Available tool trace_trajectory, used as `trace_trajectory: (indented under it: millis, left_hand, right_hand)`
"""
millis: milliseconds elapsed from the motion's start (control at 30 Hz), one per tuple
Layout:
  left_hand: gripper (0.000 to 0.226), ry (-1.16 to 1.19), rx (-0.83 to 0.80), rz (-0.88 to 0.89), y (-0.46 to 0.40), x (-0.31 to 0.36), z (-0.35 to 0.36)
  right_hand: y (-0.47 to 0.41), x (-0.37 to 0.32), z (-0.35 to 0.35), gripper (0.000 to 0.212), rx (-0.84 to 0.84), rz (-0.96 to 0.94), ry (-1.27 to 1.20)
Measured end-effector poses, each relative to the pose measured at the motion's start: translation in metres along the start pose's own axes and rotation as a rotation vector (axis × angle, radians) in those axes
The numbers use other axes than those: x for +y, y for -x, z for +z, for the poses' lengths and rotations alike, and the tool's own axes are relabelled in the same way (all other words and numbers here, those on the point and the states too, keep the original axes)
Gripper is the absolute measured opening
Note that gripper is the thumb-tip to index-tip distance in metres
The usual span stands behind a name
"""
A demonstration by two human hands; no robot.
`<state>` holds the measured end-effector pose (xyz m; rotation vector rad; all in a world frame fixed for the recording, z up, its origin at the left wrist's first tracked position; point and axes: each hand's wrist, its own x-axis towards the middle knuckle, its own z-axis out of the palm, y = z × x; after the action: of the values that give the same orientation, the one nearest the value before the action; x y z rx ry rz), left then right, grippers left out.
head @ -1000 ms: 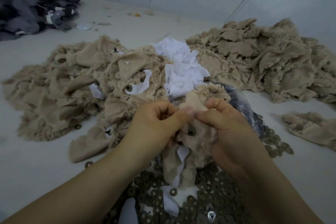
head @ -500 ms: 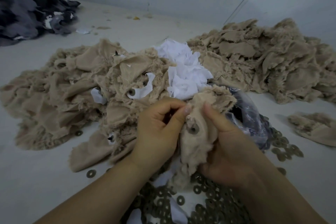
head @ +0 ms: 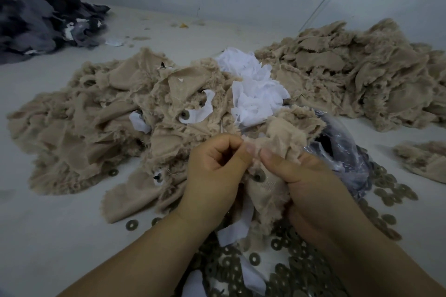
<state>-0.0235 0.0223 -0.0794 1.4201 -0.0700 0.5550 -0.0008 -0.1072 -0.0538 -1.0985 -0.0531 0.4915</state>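
Note:
Both hands hold one beige plush fabric piece [head: 284, 137] in front of me, above the table. My left hand [head: 214, 176] pinches its left edge between thumb and curled fingers. My right hand [head: 296, 178] grips it from the right, thumb on top. A round metal washer [head: 258, 177] sits on the piece's backing just below my thumbs. A white fabric strip [head: 237, 226] hangs down under the piece.
A big heap of beige plush pieces [head: 101, 128] lies left, another heap [head: 357, 75] far right, white fabric scraps [head: 255, 89] between. Several loose washers [head: 284, 270] cover the table near me beside a clear plastic bag [head: 342, 154]. Dark grey fabric [head: 36, 12] is piled far left.
The piece has been turned and pulled lower between my hands. My thumbs have come together on its upper edge, and the washer now shows below them.

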Motion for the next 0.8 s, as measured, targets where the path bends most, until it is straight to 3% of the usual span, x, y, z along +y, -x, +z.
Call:
trace_trajectory:
  millis: [333,467,667,733,800]
  left_hand:
    - [0.020,-0.088,-0.124,0.053,-0.005,-0.001,-0.010]
    - [0.021,-0.084,-0.160,-0.023,-0.008,0.006,-0.011]
    - [0.020,-0.292,-0.640,-0.087,-0.021,0.020,-0.037]
    - [0.004,-0.408,-0.730,-0.150,-0.025,0.023,-0.044]
    - [0.025,-0.554,-0.832,-0.229,-0.027,0.023,-0.047]
  right_hand:
    - [0.000,-0.004,0.000,0.046,-0.004,0.146,-0.091]
    - [-0.002,-0.006,-0.003,0.041,0.022,0.193,-0.116]
    - [-0.007,-0.010,-0.006,0.040,0.089,0.133,-0.210]
    - [-0.010,-0.012,-0.007,0.042,0.120,0.110,-0.216]
    - [-0.011,-0.013,-0.009,0.041,0.126,0.102,-0.221]
